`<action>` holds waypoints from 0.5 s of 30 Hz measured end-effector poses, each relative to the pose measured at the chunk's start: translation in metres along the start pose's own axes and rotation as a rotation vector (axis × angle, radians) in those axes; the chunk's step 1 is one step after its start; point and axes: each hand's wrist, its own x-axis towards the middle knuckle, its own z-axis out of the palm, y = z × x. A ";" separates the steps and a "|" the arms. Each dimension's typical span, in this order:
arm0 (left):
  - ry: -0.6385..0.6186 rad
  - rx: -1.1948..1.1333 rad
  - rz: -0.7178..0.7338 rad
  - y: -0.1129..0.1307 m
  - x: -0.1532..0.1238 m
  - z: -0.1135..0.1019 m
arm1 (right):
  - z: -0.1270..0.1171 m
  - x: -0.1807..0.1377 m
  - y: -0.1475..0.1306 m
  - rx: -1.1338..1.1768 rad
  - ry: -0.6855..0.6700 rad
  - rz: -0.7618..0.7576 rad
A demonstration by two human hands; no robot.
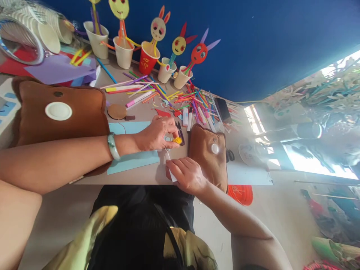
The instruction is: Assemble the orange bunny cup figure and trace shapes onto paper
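My left hand [157, 132] wears a pale green bangle and is closed on scissors with a yellow handle [177, 140], their dark blades pointing away. My right hand [187, 174] pinches a small white paper piece [171, 173] at the table's near edge. Both hands work just right of a light blue paper sheet [132, 159] lying on the grey table [146, 176].
Two brown cushions with white discs lie at left [56, 112] and right [210, 153]. Many coloured straws and markers [180, 101] are scattered behind. Paper cups holding rabbit-face figures [157, 45] line the blue wall. A phone [223, 110] lies further right, stacked cups [33, 26] top left.
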 end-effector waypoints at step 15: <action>0.082 -0.053 -0.003 -0.008 -0.002 0.005 | 0.013 -0.009 0.002 0.070 0.121 -0.111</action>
